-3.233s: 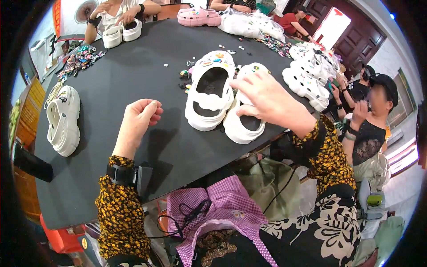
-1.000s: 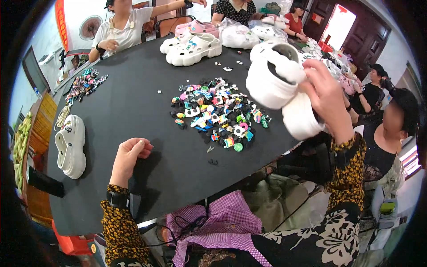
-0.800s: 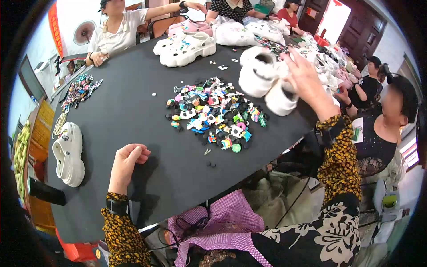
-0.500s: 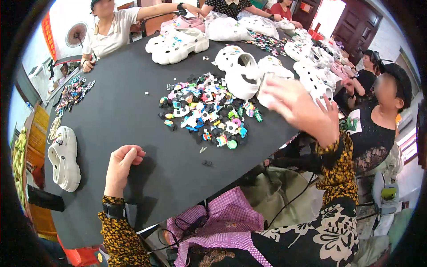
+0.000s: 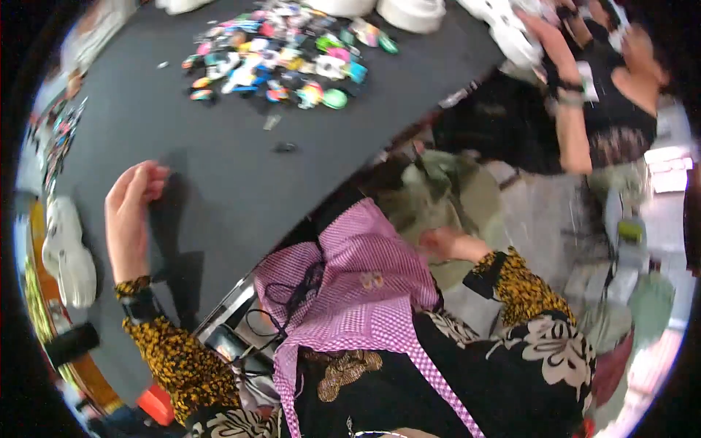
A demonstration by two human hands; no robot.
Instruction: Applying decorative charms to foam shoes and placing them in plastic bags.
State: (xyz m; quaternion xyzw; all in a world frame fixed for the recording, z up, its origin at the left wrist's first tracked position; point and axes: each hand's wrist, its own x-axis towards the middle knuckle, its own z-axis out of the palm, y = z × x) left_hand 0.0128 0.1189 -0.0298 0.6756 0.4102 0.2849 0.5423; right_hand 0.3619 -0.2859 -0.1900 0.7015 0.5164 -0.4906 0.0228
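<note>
My left hand (image 5: 131, 219) is held over the left part of the dark table (image 5: 219, 175), fingers loosely curled in, with nothing showing in them. My right hand (image 5: 447, 242) is low beside the pink checked apron (image 5: 380, 255), away from the tabletop; motion smears its fingers, and I cannot tell whether it holds anything. Beyond both hands lies a pile of colourful shoe charms (image 5: 277, 62). One small dark piece (image 5: 286, 147) and a small pale piece (image 5: 272, 122) lie apart from the pile, nearer me. To the left of my left hand is a white clog (image 5: 67, 252).
White clogs (image 5: 412, 13) stand past the pile, cut off by the top edge. A heap of small charms (image 5: 64, 135) lies at the far left. A co-worker's arm (image 5: 573, 131) is at the right, by another white clog (image 5: 507, 33). A black object (image 5: 73, 344) sits at the lower left.
My right hand has dropped from above the white clogs to beside the apron. The view has tilted down, shifting the table up the picture. My left hand stays loosely curled.
</note>
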